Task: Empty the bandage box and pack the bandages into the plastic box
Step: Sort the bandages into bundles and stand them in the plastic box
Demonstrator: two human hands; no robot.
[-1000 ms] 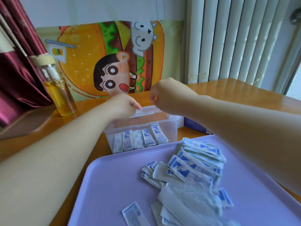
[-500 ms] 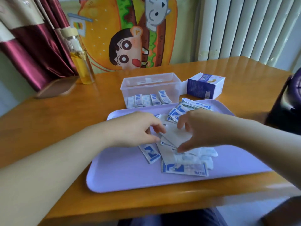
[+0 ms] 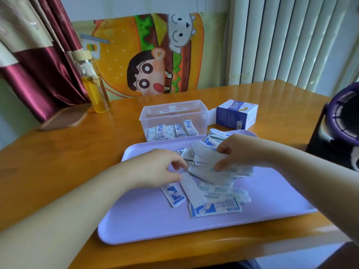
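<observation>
A heap of wrapped bandages (image 3: 211,183) lies on the lilac tray (image 3: 155,220). My right hand (image 3: 235,150) pinches several bandages at the top of the heap between thumb and fingers. My left hand (image 3: 161,169) rests on the tray at the heap's left edge, its thumb and fingertips on a white bandage strip (image 3: 191,188). Behind the tray stands the clear plastic box (image 3: 172,113), lid off, with a row of bandages (image 3: 172,131) upright against its front wall. The blue and white bandage box (image 3: 236,116) lies open to its right.
A glass bottle of yellow liquid (image 3: 93,84) stands at the back left beside a wooden board (image 3: 64,118). A dark purple-rimmed round object (image 3: 342,125) sits at the table's right edge. A cartoon poster and a curtain are behind the wooden table (image 3: 58,158).
Both hands have come back from the plastic box to the heap on the tray. My right hand has closed on several bandages and my left hand now touches a white strip.
</observation>
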